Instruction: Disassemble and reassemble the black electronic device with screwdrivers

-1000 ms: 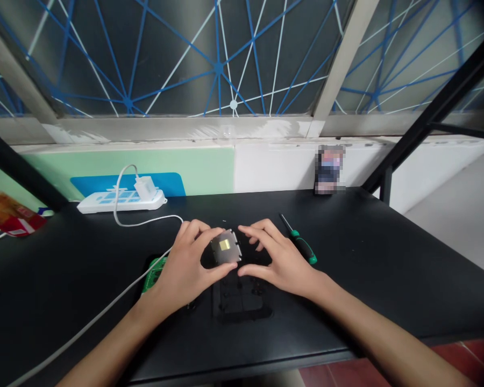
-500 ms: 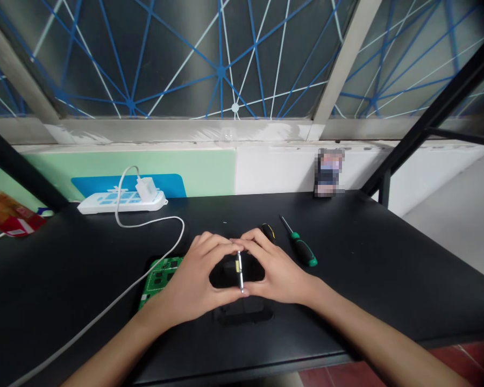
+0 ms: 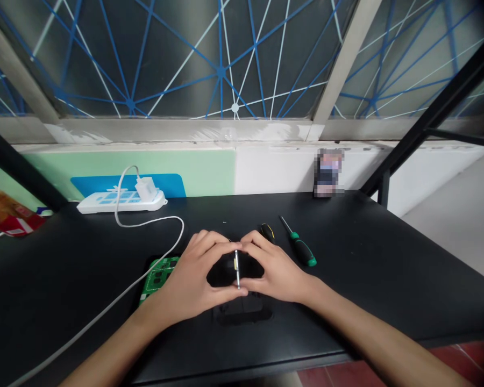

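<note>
Between my two hands a thin, flat piece with silvery edges point(image 3: 237, 269) stands edge-on to me, a small yellow patch on its side. My left hand point(image 3: 191, 279) pinches it from the left, fingertips at the top and thumb at the bottom. From the right, my right hand point(image 3: 278, 269) grips the same piece in a matching curve. Its exact kind cannot be made out. Under the hands lies a dark, flat shape point(image 3: 244, 314) on the black table. A green circuit board point(image 3: 158, 279) is partly covered by my left hand.
A green-and-black screwdriver point(image 3: 304, 250) lies right of my hands, near a black-and-yellow handle point(image 3: 268, 232) partly hidden behind my right hand. A white cable point(image 3: 105, 307) runs from a power strip point(image 3: 121, 202) across the table point(image 3: 387, 279). A red packet point(image 3: 14, 215) is far left.
Both hands and the thin piece have shifted very slightly left. The grip looks the same, and the other things stay where they were.
</note>
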A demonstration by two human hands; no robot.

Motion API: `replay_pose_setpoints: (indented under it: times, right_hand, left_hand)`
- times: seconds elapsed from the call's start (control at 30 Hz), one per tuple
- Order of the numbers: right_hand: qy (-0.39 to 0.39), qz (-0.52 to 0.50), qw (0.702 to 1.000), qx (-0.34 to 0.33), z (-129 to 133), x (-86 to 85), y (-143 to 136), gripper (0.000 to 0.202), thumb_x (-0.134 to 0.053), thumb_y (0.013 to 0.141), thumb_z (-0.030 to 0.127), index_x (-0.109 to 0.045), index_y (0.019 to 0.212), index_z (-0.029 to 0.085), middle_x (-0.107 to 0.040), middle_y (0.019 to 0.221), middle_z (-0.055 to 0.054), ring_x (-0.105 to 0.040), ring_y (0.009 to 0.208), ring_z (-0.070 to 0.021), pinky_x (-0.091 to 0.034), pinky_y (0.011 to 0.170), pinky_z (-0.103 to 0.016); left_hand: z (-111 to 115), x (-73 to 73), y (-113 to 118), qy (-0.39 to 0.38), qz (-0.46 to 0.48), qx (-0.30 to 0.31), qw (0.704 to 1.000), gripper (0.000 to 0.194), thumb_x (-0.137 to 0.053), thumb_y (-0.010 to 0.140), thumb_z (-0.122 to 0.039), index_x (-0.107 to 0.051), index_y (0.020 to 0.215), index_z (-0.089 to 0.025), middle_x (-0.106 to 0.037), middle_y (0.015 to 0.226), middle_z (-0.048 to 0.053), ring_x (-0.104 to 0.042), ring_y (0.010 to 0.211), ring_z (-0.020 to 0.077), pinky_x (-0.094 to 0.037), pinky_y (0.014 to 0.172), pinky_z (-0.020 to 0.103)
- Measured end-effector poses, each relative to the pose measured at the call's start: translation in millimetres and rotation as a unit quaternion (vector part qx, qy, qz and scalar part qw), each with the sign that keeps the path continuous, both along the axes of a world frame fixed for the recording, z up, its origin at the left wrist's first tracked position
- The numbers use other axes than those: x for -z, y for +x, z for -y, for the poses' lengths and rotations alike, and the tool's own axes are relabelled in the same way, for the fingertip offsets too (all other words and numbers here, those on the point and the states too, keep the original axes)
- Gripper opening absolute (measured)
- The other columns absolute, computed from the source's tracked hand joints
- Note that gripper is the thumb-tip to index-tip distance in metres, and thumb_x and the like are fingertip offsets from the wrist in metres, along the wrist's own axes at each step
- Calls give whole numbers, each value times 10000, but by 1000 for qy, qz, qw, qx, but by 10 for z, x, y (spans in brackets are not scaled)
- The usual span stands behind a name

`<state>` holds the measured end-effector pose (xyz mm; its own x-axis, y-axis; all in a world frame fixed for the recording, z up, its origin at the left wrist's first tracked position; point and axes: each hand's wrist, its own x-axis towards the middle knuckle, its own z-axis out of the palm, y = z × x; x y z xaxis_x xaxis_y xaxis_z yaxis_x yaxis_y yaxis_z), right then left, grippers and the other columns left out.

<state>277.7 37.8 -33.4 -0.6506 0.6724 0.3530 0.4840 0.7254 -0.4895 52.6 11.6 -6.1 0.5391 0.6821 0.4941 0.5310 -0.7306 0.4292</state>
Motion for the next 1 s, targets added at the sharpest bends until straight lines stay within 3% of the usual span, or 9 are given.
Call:
replay_pose_setpoints:
  times: [0.4, 1.0]
  right_hand:
    - [24, -29, 999, 32, -56, -14, 79, 614, -749, 838, 391, -497, 1381, 254, -564, 1197, -87, -630, 1027, -220, -592, 872, -429]
    - [54, -43, 997, 46, -62, -18, 117, 569, -730, 849, 466, -536, 1332, 238, -584, 1149, -96, -641, 981, -226, -602, 811, -415]
  left_hand:
    - [-74, -30, -99, 27, 12, -24, 999, 532, -839, 802, -380, -534, 1224, -271, -595, 1139, 45, -553, 1035, 252, -433, 912, 416]
    - [-158, 66, -147, 19, -57, -62, 996, 447, -789, 842, -352, -556, 1214, -271, -599, 1121, 33, -545, 1011, 268, -415, 915, 442]
